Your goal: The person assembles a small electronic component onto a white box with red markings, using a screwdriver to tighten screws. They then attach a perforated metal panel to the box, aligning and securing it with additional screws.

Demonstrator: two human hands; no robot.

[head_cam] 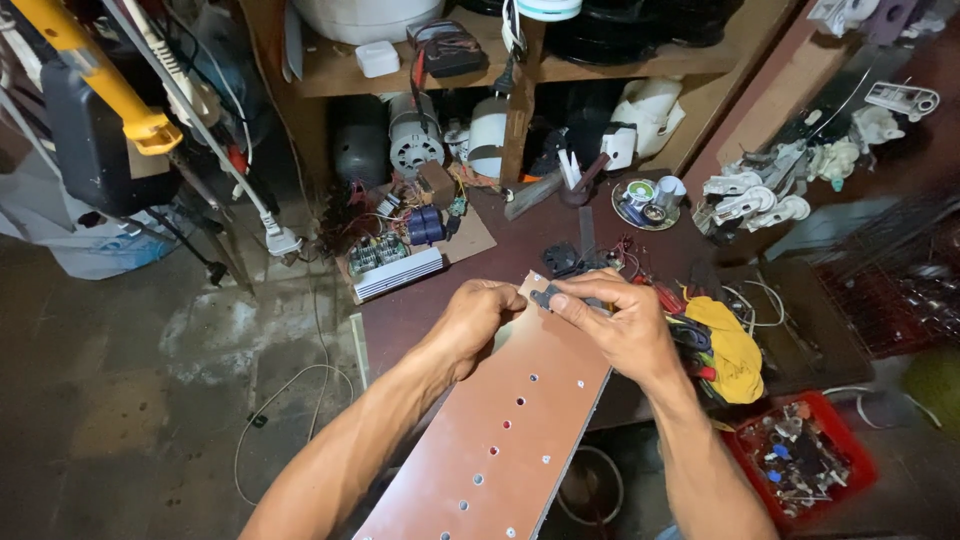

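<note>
A long brown board (500,440) with two rows of drilled holes runs from the bottom of the view up to my hands. My left hand (476,318) grips the board's far left edge. My right hand (618,325) pinches a small dark part (549,296) against the board's far end. Both hands sit over the front edge of a dark workbench (420,310).
A circuit board with blue capacitors and a finned heatsink (398,258) lies on the bench at left. A yellow cloth (733,347) and red-handled tools lie right of my hands. A red tray of small parts (800,458) sits on the floor. Motors fill the shelf behind.
</note>
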